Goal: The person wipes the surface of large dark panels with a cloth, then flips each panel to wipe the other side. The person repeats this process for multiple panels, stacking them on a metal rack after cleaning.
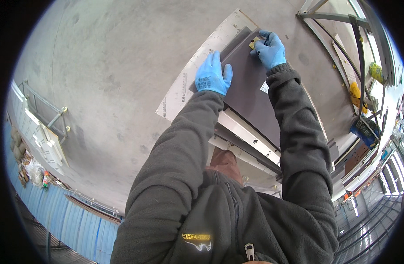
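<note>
My left hand (211, 78), in a blue glove, rests flat along the left edge of a dark grey panel (247, 81), its fingers stretched out and the thumb apart. My right hand (271, 52), gloved the same way, is at the panel's far end. Its fingers are closed on a small yellow piece (254, 42) with a dark spot, whose kind I cannot make out. A white label (264, 87) lies on the panel beside my right sleeve. Under the dark panel a larger whitish board (172, 94) sticks out to the left.
Below the panel run pale and dark strips (248, 136), close to my body. A metal frame rack (358, 53) stands at the right, with a yellow item (356, 96) and a blue bag (365, 132) near it. Another metal stand (52, 115) is on the left by stacked boards (41, 136).
</note>
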The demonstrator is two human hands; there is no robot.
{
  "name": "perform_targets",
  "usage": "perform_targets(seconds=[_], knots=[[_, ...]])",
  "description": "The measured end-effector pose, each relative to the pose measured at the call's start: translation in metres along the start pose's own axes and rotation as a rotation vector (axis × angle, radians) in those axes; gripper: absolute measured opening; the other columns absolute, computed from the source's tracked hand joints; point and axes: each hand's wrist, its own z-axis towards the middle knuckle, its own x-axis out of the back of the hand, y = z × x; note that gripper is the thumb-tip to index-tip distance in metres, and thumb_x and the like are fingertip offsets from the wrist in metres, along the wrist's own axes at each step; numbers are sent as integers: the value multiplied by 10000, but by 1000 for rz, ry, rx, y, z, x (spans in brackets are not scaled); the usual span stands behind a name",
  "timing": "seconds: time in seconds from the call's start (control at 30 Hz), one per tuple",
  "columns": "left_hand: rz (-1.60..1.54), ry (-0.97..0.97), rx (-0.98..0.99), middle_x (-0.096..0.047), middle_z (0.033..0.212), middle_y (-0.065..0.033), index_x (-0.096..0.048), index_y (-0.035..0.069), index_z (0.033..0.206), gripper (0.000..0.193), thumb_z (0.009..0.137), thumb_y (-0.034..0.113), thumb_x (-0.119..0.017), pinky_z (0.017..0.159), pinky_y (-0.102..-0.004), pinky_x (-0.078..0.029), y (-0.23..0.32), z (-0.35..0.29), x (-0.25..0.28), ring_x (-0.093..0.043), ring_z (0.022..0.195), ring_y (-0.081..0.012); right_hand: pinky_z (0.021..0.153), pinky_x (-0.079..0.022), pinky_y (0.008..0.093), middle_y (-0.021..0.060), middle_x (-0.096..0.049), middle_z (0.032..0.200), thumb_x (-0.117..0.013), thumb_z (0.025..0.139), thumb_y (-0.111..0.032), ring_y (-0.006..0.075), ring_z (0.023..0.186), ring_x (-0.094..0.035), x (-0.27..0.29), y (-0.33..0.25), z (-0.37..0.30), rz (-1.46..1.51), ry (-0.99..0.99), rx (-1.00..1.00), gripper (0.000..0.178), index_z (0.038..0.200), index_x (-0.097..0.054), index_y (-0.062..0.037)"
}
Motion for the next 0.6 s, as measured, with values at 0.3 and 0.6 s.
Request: perform_targets(seconds=[0.3, 0.6], knots=[[4, -6, 15, -627, 1367, -292, -541, -47, 1434, 576, 995, 321, -604, 1068, -494, -506, 3, 1, 1, -625, 1238, -445, 619, -616, 294, 128, -674, 937, -675, 891, 72, 198, 679, -710, 7, -5, 7, 283, 107, -82, 343, 1215, -565, 96], [22, -8, 1, -623, 1372, -291, -534, -55, 1437, 584, 1001, 330, -587, 1070, -494, -504, 2, 1, 1, -626, 1232, -447, 647, -622, 305, 137, -701, 906, -669, 906, 29, 196, 734, -735, 17, -19, 17, 142, 74, 36, 260, 1149, -596, 86]])
